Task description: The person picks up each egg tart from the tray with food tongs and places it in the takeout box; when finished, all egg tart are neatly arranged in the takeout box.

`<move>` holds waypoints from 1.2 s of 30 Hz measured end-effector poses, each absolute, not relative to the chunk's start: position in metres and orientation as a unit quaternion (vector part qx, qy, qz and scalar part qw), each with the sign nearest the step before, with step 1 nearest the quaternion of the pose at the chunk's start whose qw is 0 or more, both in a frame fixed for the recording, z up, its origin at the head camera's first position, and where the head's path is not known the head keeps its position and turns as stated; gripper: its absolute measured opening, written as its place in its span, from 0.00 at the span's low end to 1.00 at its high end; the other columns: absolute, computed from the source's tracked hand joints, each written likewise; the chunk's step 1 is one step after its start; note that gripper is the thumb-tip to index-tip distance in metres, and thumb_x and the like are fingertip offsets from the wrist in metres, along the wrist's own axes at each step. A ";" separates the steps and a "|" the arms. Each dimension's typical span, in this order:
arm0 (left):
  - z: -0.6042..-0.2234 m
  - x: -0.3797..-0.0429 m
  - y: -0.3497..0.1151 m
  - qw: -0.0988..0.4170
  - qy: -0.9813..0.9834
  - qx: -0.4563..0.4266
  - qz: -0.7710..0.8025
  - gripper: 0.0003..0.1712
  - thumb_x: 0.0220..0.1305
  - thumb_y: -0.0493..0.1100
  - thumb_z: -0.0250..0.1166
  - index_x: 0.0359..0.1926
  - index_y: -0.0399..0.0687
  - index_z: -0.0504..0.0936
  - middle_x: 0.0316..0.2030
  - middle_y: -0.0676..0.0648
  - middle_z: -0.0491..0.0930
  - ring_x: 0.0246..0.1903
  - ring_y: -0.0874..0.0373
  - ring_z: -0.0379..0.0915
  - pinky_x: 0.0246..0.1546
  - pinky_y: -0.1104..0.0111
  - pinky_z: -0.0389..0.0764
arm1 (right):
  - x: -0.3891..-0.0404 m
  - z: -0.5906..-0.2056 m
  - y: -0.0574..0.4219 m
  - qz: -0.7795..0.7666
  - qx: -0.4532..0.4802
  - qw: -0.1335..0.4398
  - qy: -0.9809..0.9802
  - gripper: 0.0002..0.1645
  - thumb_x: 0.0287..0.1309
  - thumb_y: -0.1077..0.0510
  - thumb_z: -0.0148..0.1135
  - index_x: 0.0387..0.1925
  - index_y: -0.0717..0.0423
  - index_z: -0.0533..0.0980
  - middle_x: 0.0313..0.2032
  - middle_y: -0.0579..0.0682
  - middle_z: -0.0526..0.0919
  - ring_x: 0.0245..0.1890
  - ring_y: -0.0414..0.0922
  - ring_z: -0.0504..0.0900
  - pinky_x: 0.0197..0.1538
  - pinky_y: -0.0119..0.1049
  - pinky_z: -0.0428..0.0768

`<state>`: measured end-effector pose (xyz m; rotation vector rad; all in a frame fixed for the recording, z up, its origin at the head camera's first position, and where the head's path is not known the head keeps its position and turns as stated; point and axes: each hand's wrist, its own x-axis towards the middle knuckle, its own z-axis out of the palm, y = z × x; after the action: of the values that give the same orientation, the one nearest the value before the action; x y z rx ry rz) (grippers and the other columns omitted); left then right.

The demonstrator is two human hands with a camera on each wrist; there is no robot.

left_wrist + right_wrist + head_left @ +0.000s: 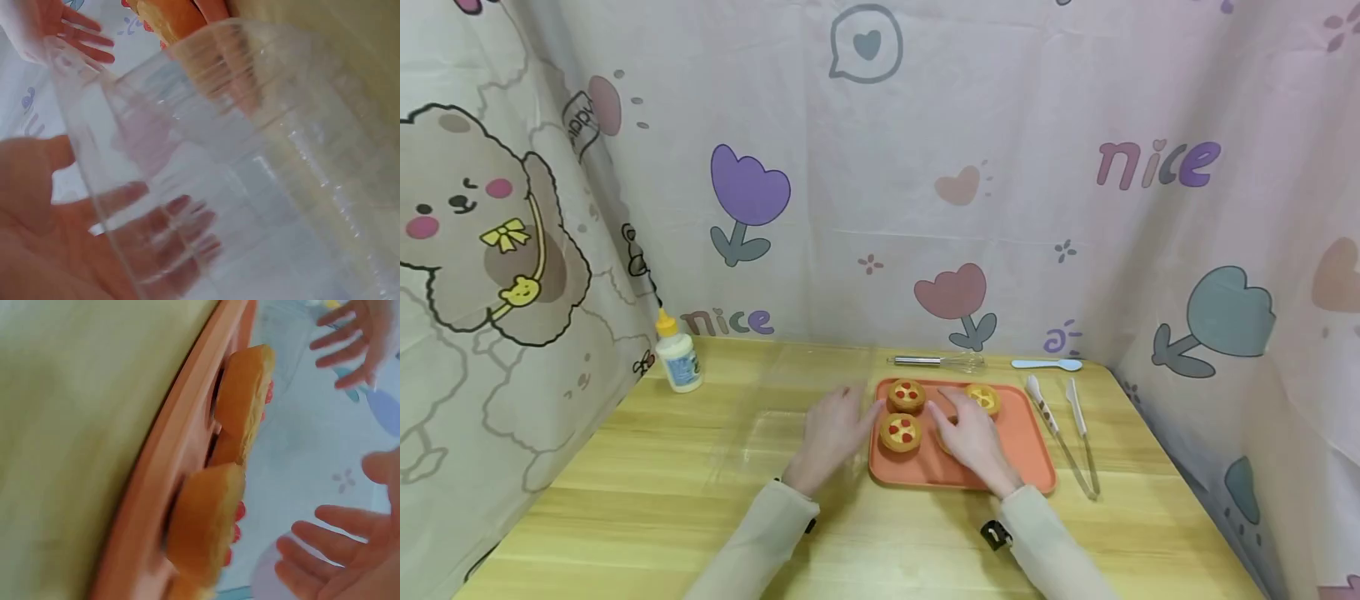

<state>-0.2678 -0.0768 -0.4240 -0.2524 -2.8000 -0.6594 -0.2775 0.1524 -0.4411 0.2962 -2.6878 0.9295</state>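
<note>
My left hand [831,437] hovers between a transparent plastic box [760,429] and a coral tray [1026,454]. In the left wrist view its fingers, loosely straight and spread, show through the wall of the box. My right hand [973,437] reaches over the tray with fingers extended. It partly covers a tart [943,442] in the head view. Two tarts with red toppings, a rear tart [906,395] and a front tart [900,432], sit at the tray's left side. A yellow-topped tart [983,399] lies beyond my right fingers. Neither hand grips anything.
A whisk [936,362] and a pale blue spoon [1047,364] lie behind the tray. Tongs [1078,446] rest spread to its right. A white bottle with a yellow cap [679,358] stands at the back left, near the patterned curtain [850,167].
</note>
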 end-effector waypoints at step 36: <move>-0.425 -0.286 -0.255 0.011 -0.833 -0.099 -0.544 0.22 0.68 0.47 0.64 0.55 0.37 0.78 0.37 0.34 0.84 0.23 0.60 0.72 0.21 0.69 0.76 | -0.286 -0.446 0.305 0.638 0.048 -0.023 -0.768 0.18 0.64 0.57 0.64 0.55 0.57 0.77 0.39 0.35 0.85 0.38 0.36 0.81 0.39 0.32 0.84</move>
<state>-0.2862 -0.2554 -0.4251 -0.3085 -2.6000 -1.6954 -0.2857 0.3054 -0.4459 0.1544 -2.4474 2.0351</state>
